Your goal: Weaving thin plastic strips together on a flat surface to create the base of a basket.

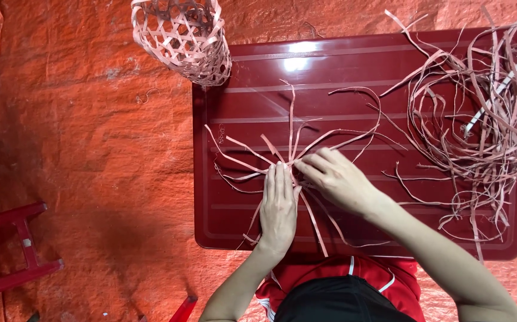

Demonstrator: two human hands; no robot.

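One dark-red table (449,59) on orange tarpaulin (91,149).

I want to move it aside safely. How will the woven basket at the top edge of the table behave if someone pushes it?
The woven basket looks open-weave and thin-stripped, so it is probably very light and would slide or tip easily. It seems to overhang the red table edge, so a push may drop it. Its walls likely flex rather than crack.

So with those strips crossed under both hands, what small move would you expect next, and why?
Probably the right hand tucks the strip it pinches over or under a neighbour. The left hand lies flat, pinning the crossed strips on the red tray, and their ends fan out loose, so the centre looks barely begun. A woven basket stands nearby.
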